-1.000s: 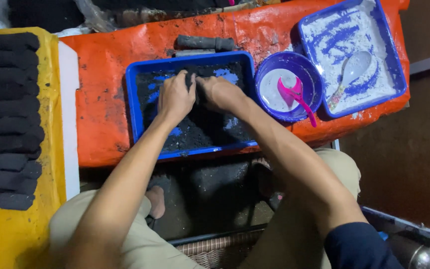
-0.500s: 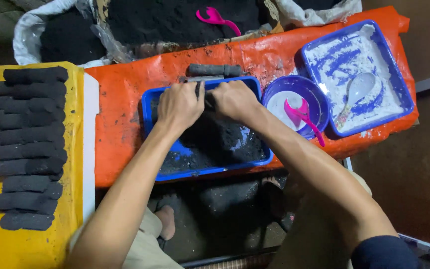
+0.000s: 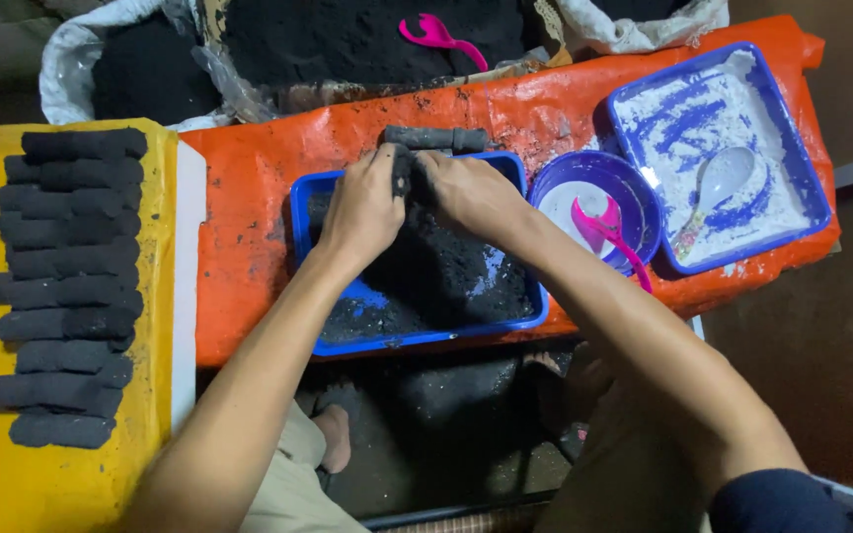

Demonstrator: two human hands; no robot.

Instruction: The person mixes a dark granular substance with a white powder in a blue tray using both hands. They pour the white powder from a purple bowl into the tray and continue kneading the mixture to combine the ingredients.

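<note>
- An orange tarpaulin [image 3: 249, 197] covers the low work surface under and around the hands, creased and smeared with black dust.
- Left of the hands lies a yellow sheet [image 3: 61, 484] with a white strip [image 3: 188, 276] along its inner edge.
- Beyond the hands, at the far edge, sagging pale sacks [image 3: 81, 49] stand open, filled with black powder.
- Right of the hands, past the tarpaulin's edge, is a bare brown floor [image 3: 821, 375], dim and unlit.
- Below the hands, nearer the person, the ground is dark and stained black.
- Light falls from above, brightest on the orange and yellow surfaces.
</note>
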